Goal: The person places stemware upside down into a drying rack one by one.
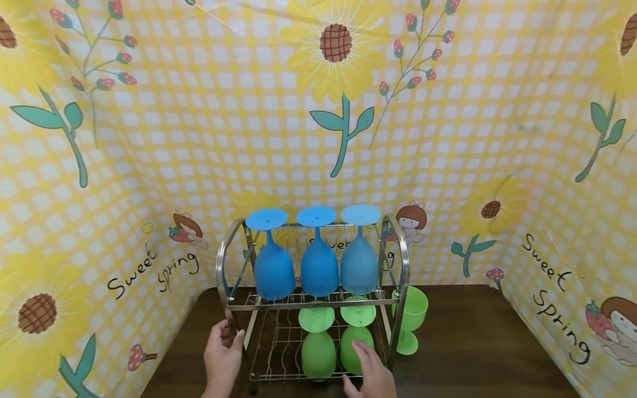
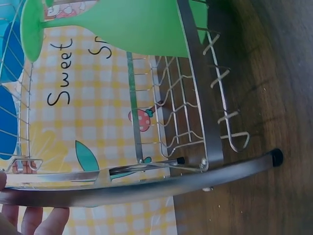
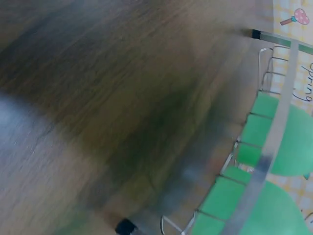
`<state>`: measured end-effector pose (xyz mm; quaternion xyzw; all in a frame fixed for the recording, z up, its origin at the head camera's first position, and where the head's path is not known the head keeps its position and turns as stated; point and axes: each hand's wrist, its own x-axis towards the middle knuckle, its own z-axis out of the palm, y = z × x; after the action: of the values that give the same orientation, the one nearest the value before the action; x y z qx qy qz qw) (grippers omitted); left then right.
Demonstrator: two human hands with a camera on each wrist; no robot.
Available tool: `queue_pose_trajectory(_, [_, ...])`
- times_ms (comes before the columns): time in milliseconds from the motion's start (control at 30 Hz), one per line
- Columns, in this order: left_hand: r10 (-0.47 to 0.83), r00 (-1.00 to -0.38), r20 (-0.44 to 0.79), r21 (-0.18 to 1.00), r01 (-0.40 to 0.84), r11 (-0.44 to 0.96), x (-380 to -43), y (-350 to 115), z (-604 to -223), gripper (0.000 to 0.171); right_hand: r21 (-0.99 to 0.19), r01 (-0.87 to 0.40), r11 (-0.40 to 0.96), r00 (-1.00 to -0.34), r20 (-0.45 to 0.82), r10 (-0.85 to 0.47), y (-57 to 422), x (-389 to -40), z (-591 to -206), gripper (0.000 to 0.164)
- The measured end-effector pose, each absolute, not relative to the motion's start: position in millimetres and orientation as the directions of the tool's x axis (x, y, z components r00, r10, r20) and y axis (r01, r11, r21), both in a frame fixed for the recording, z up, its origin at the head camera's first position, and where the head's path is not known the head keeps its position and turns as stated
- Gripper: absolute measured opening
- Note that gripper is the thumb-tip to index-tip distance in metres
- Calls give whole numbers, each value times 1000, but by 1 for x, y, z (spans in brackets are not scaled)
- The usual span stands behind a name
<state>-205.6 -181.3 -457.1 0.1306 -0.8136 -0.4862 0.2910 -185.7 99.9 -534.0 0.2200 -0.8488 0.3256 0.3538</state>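
Observation:
A two-tier metal dish rack (image 1: 308,304) stands on the dark wooden table. My left hand (image 1: 224,354) grips its left side post, with fingertips (image 2: 55,220) curled around the tube in the left wrist view. Three blue goblets, left (image 1: 273,271), middle (image 1: 319,271) and right (image 1: 359,271), stand upside down on the upper tier. Below them, two green goblets, one mid-rack (image 1: 318,354) and one farther right (image 1: 350,351), are also inverted. My right hand (image 1: 373,373) is in front of the right green one, fingers extended and overlapping its bowl; it is outside the right wrist view.
An upright green goblet (image 1: 412,312) stands on the table just right of the rack, partly behind its right post. Dark wooden tabletop (image 1: 473,342) extends to the right. A yellow checked cloth (image 1: 448,138) with flower prints surrounds the table at the back and sides.

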Motion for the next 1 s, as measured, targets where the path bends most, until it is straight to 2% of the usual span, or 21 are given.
queue_pose_trajectory(100, [-480, -796, 370, 847, 77, 526, -205, -185, -458, 31, -342, -630, 697, -588, 797, -140, 107, -182, -530, 64])
queue_pose_trajectory(167, [-476, -792, 382, 843, 87, 531, -205, -186, -460, 31, -350, -628, 695, -578, 808, -115, 113, -181, -527, 58])
queue_pose_trajectory(267, [-487, -771, 410, 833, 99, 545, -201, -186, -462, 35, -315, -654, 688, -488, 870, -66, 123, -182, -529, 47])
queue_pose_trajectory(400, [-488, -705, 514, 769, 128, 626, -194, -177, -467, 47, -230, -675, 701, -314, 949, 9, 138, -187, -541, 62])
queue_pose_trajectory(467, [-445, -669, 594, 699, 156, 698, -192, -171, -471, 50, -246, -652, 717, -297, 953, 56, 146, -188, -546, 62])
queue_pose_trajectory(633, [-269, -602, 752, 503, 260, 824, -186, -159, -485, 45, -401, -513, 759, -424, 887, 183, 161, -183, -550, 63])
queue_pose_trajectory(833, [-101, -592, 800, 371, 354, 859, -184, -148, -497, 43, -555, -321, 767, -571, 760, 311, 176, -186, -545, 77])
queue_pose_trajectory(1000, [63, -528, 847, 234, 476, 848, -188, -132, -508, 40, -688, -195, 700, -675, 612, 413, 183, -194, -535, 80])
